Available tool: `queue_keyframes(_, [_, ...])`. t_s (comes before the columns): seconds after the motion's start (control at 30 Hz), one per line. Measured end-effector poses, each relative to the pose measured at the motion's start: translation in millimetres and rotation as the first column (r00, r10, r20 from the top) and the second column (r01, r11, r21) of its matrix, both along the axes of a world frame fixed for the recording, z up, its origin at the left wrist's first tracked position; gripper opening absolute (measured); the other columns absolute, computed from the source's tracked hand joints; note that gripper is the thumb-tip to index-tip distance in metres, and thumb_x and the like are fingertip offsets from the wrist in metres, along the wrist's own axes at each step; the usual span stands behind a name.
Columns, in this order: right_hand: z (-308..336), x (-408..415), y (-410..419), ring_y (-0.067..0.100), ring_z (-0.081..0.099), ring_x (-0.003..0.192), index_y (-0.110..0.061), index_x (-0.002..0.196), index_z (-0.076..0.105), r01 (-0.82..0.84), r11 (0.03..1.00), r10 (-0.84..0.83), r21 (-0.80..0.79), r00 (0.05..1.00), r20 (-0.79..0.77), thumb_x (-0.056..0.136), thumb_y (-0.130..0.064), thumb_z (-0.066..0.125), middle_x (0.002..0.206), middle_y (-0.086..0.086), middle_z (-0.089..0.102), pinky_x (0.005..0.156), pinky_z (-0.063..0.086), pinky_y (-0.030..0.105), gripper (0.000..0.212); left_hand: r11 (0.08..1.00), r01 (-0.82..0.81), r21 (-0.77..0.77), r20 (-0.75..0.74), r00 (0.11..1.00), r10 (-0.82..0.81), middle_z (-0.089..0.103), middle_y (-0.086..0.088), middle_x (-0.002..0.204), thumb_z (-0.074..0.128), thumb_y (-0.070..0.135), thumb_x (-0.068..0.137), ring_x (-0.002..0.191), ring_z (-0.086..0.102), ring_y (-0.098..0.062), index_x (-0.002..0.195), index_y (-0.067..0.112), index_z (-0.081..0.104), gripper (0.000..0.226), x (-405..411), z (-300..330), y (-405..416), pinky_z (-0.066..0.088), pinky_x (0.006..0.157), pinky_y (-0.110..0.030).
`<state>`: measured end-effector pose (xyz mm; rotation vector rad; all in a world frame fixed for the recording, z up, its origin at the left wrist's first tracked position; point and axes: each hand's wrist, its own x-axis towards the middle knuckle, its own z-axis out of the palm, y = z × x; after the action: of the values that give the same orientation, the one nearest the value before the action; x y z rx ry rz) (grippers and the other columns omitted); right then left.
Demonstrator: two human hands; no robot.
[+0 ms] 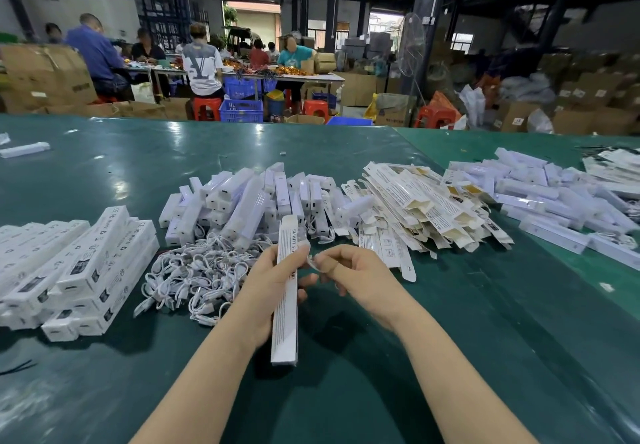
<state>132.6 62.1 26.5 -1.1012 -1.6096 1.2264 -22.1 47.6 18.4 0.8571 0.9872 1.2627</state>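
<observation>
Behind the green table a dim warehouse spreads out, and we make out little of it: people seated at a far bench, cardboard cartons, blue crates, red stools. Print on the long white box in our grip reads only in part, since our left hand covers its middle. What our right hand holds is hard to tell: a small white loop, perhaps a short cable, mostly hidden by the fingertips. Both forearms run off the bottom edge.

On the table, a tangle of white cables lies just left of our left hand. At far left closed white boxes are stacked, white light bars are heaped beyond the cables, and flattened boxes fan out to the right, with another white heap past them.

Our left hand wraps the box from beneath, thumb pressed on its right edge, fingers curled round the underside; the box is held over the table, pointing away from us. Our right hand sits just right of it, thumb and forefinger pinching the loop close to the box's side, the other fingers loosely curled.
</observation>
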Motion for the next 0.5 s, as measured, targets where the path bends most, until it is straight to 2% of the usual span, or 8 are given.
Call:
queue_keyframes(0.1, [-0.1,-0.4,-2.0,0.001,0.053,0.063,-0.022,0.092,0.066,-0.048,0.998,0.047,0.027,0.998,0.051,0.096,-0.026,0.061,0.073,-0.008,0.065,0.060,0.042,0.017,0.008,1.000,-0.011,-0.016,0.030,0.999,0.012,0.065,0.003,0.071,0.070,0.017,0.088,0.057,0.063,-0.010,0.109,0.007,0.059,0.025,-2.4,-0.9,2.6,0.046,0.044,-0.019])
queue_keyframes(0.17, [-0.3,-2.5,-2.2,-0.002,0.055,0.064,-0.023,0.093,0.063,-0.001,0.998,-0.002,0.068,0.999,0.041,0.095,-0.026,0.060,0.078,-0.006,0.065,0.063,0.042,0.015,0.005,1.000,0.008,-0.030,0.061,0.998,-0.006,0.061,0.004,0.063,0.069,0.013,0.087,0.049,0.057,-0.008,0.099,0.007,0.058,0.017,-4.5,-0.9,3.8,0.044,0.040,-0.018])
queue_keyframes(0.23, [-1.1,-5.9,-0.9,-0.005,0.053,0.057,-0.023,0.098,0.059,0.105,0.992,-0.103,0.070,0.994,-0.034,0.095,-0.026,0.061,0.077,-0.007,0.062,0.059,0.041,0.012,0.005,0.998,0.034,-0.045,0.067,0.997,-0.031,0.059,0.003,0.060,0.068,0.011,0.086,0.045,0.051,-0.008,0.097,0.007,0.058,0.016,-4.3,-1.1,3.9,0.042,0.038,-0.017])
queue_keyframes(0.3, [-0.6,-6.4,0.2,0.000,0.049,0.054,-0.022,0.108,0.059,0.109,0.994,-0.110,-0.012,0.985,-0.131,0.095,-0.027,0.060,0.069,-0.010,0.059,0.054,0.041,0.014,0.015,0.996,0.083,-0.034,0.100,0.992,-0.079,0.057,0.003,0.060,0.070,0.011,0.080,0.043,0.047,-0.006,0.097,0.008,0.057,0.022,-3.1,-0.8,3.2,0.040,0.037,-0.015])
queue_keyframes(0.37, [1.2,-5.0,-0.9,0.003,0.044,0.053,-0.019,0.113,0.062,-0.061,0.988,0.020,-0.144,0.963,-0.270,0.093,-0.027,0.059,0.064,-0.009,0.057,0.052,0.038,0.015,0.022,0.990,0.144,-0.008,0.171,0.975,-0.140,0.054,0.004,0.059,0.071,0.015,0.072,0.040,0.044,-0.003,0.093,0.010,0.057,0.026,-3.3,0.7,1.5,0.038,0.036,-0.013])
queue_keyframes(0.43, [3.3,-1.9,-3.1,0.003,0.042,0.050,-0.021,0.107,0.070,-0.246,0.943,0.144,-0.222,0.907,-0.396,0.088,-0.029,0.059,0.064,-0.005,0.055,0.052,0.036,0.015,0.023,0.978,0.210,-0.004,0.253,0.946,-0.202,0.052,0.004,0.058,0.073,0.015,0.071,0.038,0.044,-0.001,0.089,0.012,0.060,0.023,-4.7,1.8,-0.5,0.038,0.035,-0.012])
queue_keyframes(0.5, [3.9,0.8,-3.3,0.002,0.041,0.047,-0.021,0.102,0.074,-0.320,0.916,0.180,-0.242,0.867,-0.464,0.083,-0.028,0.062,0.063,-0.004,0.055,0.052,0.035,0.015,0.023,0.965,0.263,-0.015,0.313,0.918,-0.245,0.053,0.003,0.059,0.076,0.014,0.072,0.037,0.045,-0.001,0.081,0.013,0.069,0.011,-5.7,1.9,-1.9,0.039,0.034,-0.012])
